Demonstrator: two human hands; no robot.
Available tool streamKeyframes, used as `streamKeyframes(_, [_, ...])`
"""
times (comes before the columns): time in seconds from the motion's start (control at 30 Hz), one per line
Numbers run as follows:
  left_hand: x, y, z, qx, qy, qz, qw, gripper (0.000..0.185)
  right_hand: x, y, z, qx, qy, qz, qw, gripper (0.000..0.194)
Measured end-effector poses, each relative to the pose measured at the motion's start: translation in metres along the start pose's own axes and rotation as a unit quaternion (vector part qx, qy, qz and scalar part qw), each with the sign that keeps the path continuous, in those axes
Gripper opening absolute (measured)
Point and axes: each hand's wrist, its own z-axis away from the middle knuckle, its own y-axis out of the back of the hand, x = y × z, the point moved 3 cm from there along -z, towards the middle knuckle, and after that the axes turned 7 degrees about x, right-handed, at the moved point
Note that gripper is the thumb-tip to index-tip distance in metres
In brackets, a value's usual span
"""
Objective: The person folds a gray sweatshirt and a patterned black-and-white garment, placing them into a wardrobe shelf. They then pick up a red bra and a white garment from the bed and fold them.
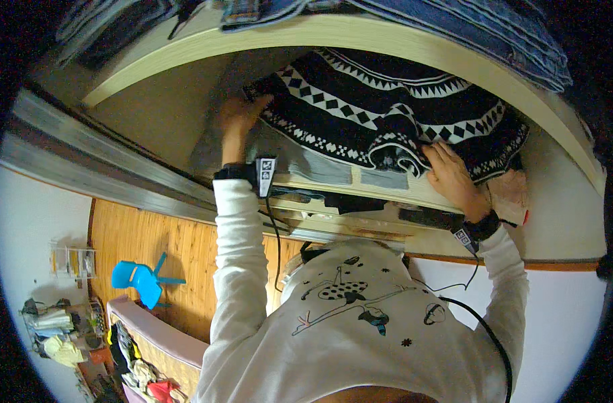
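A black-and-white patterned knit garment point(356, 106) lies spread on a pale wooden wardrobe shelf point(427, 194). At its left corner is my left hand point(243, 113), blurred, with the thumb towards the fabric; whether it grips the edge is unclear. My right hand point(450, 174) lies on the garment's near edge, where the cloth is bunched into a curled fold beside the fingers. Under the near side of the garment, grey cloth point(316, 163) shows. A pinkish cloth point(508, 194) lies to the right of my right hand.
Folded jeans point(457, 30) lie on the curved-looking shelf board point(336, 32) above. Dark clothes point(354, 203) occupy a lower level. Sliding door tracks point(110, 151) run along the left. Farther off are a blue chair point(140, 279) and a pink-edged sofa point(160, 332) holding clothes.
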Motion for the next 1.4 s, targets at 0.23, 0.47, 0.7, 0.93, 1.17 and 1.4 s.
streamKeyframes(0.23, [0.000, -0.053, -0.015, -0.043, 0.008, -0.026, 0.999, 0.082, 0.023, 0.000, 0.003, 0.069, -0.112, -0.118, 0.984, 0.054])
streamKeyframes(0.47, [0.006, -0.060, -0.019, 0.151, -0.050, -0.034, 0.987, 0.085, 0.038, 0.002, 0.005, 0.092, -0.152, -0.183, 0.967, 0.055])
streamKeyframes(0.7, [-0.006, -0.049, -0.033, 0.096, -0.040, 0.190, 0.976, 0.059, 0.019, -0.003, 0.004, -0.016, -0.008, -0.050, 0.999, 0.050])
streamKeyframes(0.93, [0.028, -0.012, 0.008, -0.008, 0.022, 0.431, 0.902, 0.076, 0.025, -0.006, 0.007, -0.022, -0.081, -0.034, 0.996, 0.050])
streamKeyframes(1.17, [0.070, 0.012, 0.048, -0.178, -0.026, 0.348, 0.920, 0.067, 0.031, -0.007, 0.008, -0.034, -0.129, -0.129, 0.983, 0.050])
streamKeyframes(1.4, [0.070, 0.060, 0.012, -0.087, -0.065, 0.251, 0.962, 0.048, 0.030, 0.005, 0.006, 0.020, -0.098, -0.168, 0.981, 0.057])
